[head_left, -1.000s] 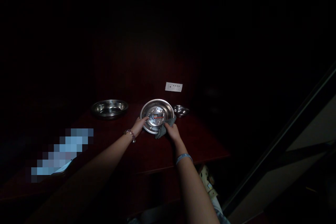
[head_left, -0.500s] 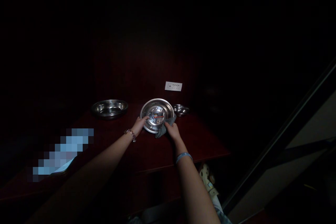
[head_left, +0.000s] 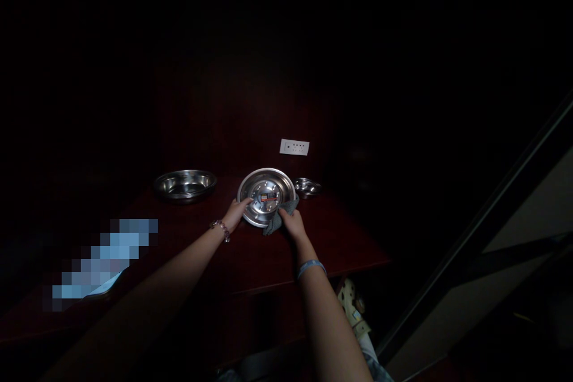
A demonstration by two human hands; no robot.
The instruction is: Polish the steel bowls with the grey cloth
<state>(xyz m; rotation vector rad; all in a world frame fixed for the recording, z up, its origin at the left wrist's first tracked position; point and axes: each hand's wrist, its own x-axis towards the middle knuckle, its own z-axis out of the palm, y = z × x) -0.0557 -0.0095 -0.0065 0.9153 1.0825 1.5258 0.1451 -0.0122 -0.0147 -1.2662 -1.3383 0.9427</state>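
Squarely between both hands (head_left: 264, 218), basin (head_left: 264, 182)

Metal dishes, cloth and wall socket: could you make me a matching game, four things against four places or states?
Things:
1. Cloth
2. Socket
3. Round dish with a label
4. Wide basin

Places and states:
A. White, on the wall
B. Resting on the table, touched by no hand
C. Grey, in the right hand
D. Held at its edge by the left hand

Pairs: 1-C, 2-A, 3-D, 4-B
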